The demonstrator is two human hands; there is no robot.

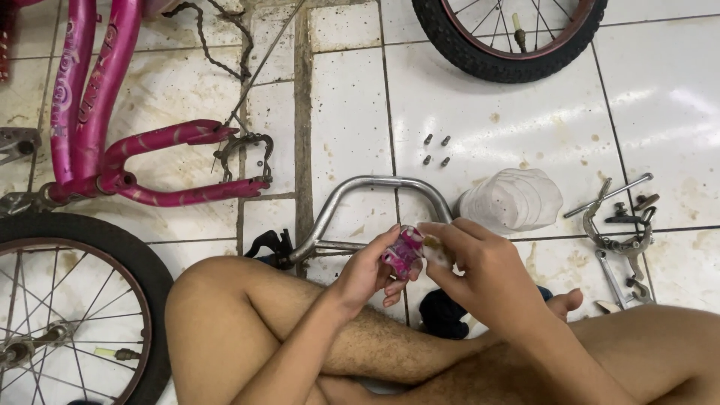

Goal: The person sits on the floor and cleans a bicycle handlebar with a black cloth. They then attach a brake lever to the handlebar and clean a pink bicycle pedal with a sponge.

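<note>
Both the left hand (369, 271) and the right hand (480, 264) grip a small pink-and-white patterned bicycle part (403, 253) above a bent silver metal handlebar (352, 201).

Part (405, 251) between the hands: glossy pink-and-white plastic, patterned, light catching on its faces.
Floor (525, 120): white glazed tile, shiny, with rusty brown stains and dark dirty grout.
Handlebar (360, 187): bare grey metal tube, dull sheen, smooth.
Frame (97, 82): magenta painted metal, glossy, paler streaks in the paint.
Chain (214, 45): dark metal, rusty, matt.
Tyres (480, 64): black rubber, matt, knobbly tread; rims dark red with thin metal spokes.
Bottle (514, 199): clear plastic, ribbed, cloudy-looking.
Brake parts (619, 225): grey metal, worn, dull.
Four bolts (436, 150): small, dark metal.
Cloth (442, 311) under the leg: dark, matt.
</note>
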